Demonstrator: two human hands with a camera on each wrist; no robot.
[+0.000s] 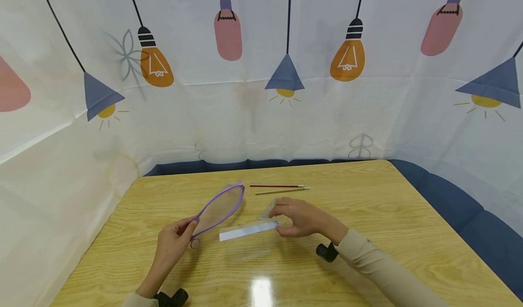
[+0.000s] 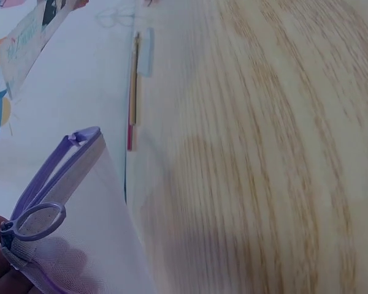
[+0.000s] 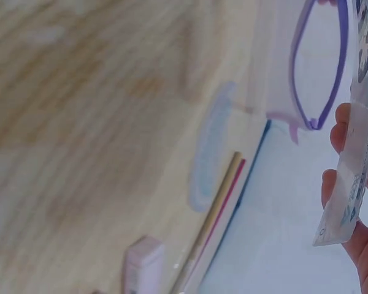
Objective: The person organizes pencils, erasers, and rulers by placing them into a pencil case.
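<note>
My left hand (image 1: 173,243) pinches one end of a mesh zip pouch (image 1: 220,209) with purple edging. The pouch's mouth gapes in a long oval, and a purple ring pull (image 2: 42,222) hangs at the held end. To its right, my right hand (image 1: 300,218) holds a thin clear plastic packet (image 3: 343,199) between thumb and fingers. Printed marks show on the packet, and a white strip (image 1: 249,230) reaches from it toward the pouch. Packet and pouch are apart. What the packet contains cannot be made out.
A dark red pencil (image 1: 275,185) and a yellow pencil (image 1: 282,190) lie side by side on the wooden table (image 1: 347,184), beyond the hands. A pale pink block like an eraser (image 3: 144,263) and a blurred bluish flat shape (image 3: 211,150) lie near them. A patterned curtain (image 1: 253,116) hangs behind.
</note>
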